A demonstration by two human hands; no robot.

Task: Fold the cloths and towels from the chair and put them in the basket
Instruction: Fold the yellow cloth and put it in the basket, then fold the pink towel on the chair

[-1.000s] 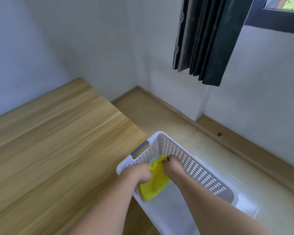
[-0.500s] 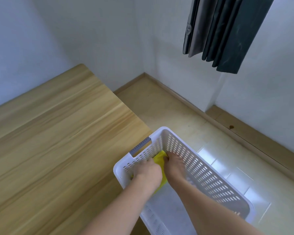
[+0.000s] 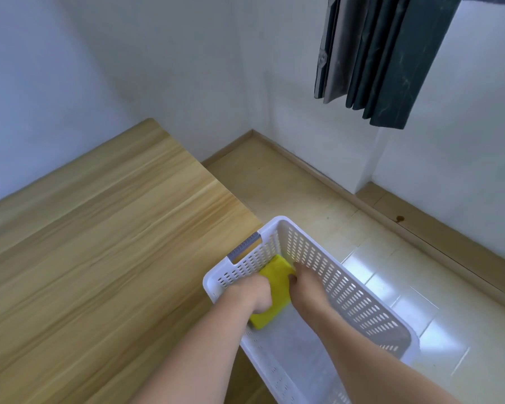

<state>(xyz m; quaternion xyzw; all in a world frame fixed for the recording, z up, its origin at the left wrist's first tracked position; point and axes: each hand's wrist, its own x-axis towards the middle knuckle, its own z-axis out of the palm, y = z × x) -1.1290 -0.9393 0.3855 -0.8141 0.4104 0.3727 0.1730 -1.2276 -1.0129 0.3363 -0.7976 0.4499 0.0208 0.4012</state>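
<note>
Left hand [image 3: 252,294] curled round the near left edge of the folded yellow cloth [image 3: 276,284]; right hand [image 3: 305,282] touching its right edge, grip there not clear. Cloth low inside the white basket [image 3: 362,295], far left corner. Could spring open or tilt against the perforated wall if let go unevenly. Wooden tabletop [image 3: 99,243] just left, dark curtain [image 3: 385,53] far right, well apart.

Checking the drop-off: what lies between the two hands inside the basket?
In the head view, the folded yellow cloth lies between the left hand and right hand, low inside the white basket; both hands touch it.
</note>
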